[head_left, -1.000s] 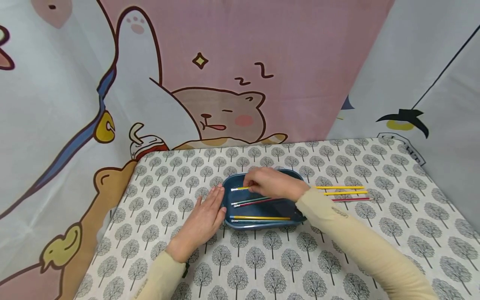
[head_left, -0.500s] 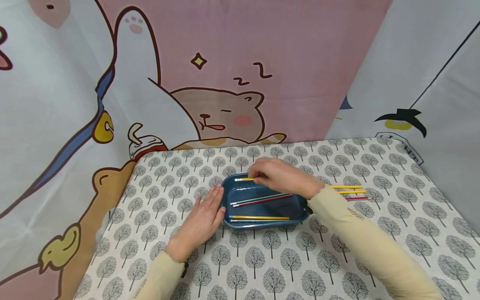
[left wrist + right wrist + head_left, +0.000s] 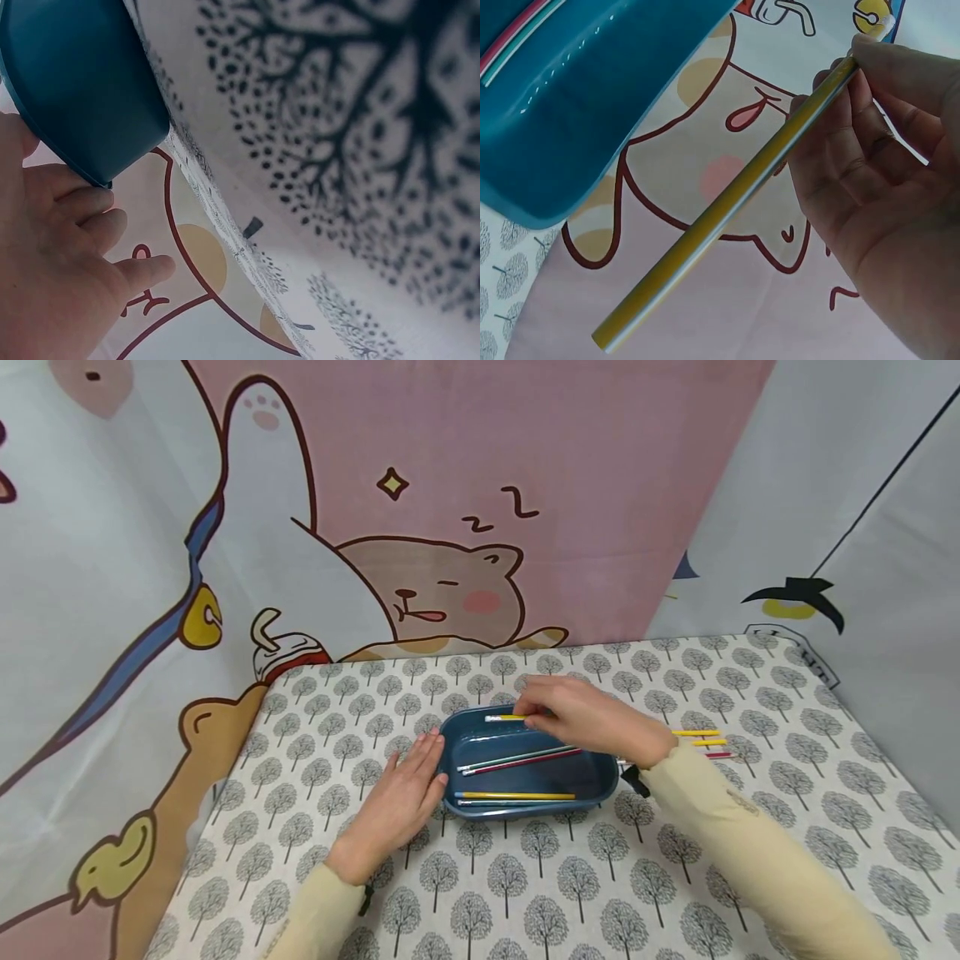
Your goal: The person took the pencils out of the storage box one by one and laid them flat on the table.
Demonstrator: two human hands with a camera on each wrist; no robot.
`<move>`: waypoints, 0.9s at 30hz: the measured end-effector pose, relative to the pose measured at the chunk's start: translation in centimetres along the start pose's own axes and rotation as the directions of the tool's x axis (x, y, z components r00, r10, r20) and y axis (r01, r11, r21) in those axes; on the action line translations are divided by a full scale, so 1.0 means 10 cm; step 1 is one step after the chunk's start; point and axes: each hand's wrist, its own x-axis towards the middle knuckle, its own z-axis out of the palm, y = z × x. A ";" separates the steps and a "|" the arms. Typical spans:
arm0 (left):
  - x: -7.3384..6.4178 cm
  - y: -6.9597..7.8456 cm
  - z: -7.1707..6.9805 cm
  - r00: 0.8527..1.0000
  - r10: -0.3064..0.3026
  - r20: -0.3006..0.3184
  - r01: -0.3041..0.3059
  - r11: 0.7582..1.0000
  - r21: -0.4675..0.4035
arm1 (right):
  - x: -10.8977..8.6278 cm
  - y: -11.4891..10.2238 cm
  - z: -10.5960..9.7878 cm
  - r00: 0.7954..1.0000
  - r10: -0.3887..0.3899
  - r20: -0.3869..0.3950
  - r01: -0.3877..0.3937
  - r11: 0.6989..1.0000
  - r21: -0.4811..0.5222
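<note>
My right hand (image 3: 581, 714) pinches a yellow pencil (image 3: 720, 206) near its white-tipped end, between thumb and fingers. In the head view that pencil lies across the back rim of a dark blue tray (image 3: 528, 814); the right wrist view has it apart from the tray, its long shaft free. Against the tray's left end rests my left hand (image 3: 397, 793), fingers extended and touching the rim. Inside the tray, a green pencil (image 3: 517, 757) and a red pencil (image 3: 522, 762) lie side by side. Along the front wall are a yellow pencil (image 3: 517, 796) and a dark one (image 3: 498, 803).
Right of the tray, partly behind my right forearm, lie two yellow pencils (image 3: 696, 733) and a red pencil (image 3: 722, 755). A tree-print cloth (image 3: 510, 877) covers the table. A cartoon-print curtain (image 3: 585, 510) hangs along the back and sides.
My right hand has lifted the yellow pencil from inside the tray to its back rim, then shifted right with it. The left hand has kept its place at the tray's left end.
</note>
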 end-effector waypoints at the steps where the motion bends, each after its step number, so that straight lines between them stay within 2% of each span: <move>1: 0.00 0.00 0.00 1.000 -0.001 0.002 0.001 1.000 0.001 | -0.02 0.00 -0.01 1.000 0.006 -0.002 -0.006 1.000 0.004; 8: 0.00 -0.02 0.01 1.000 0.015 -0.017 -0.015 1.000 0.006 | -0.16 0.01 -0.05 0.999 0.034 -0.013 -0.034 0.999 -0.011; 13: 0.01 -0.01 0.02 1.000 0.022 -0.021 -0.022 1.000 0.007 | -0.25 0.04 -0.06 0.999 0.027 -0.034 -0.028 0.999 -0.029; 27: 0.01 0.00 0.01 1.000 0.015 -0.013 -0.015 1.000 0.008 | -0.50 0.11 -0.10 0.995 0.046 -0.084 -0.050 0.998 -0.046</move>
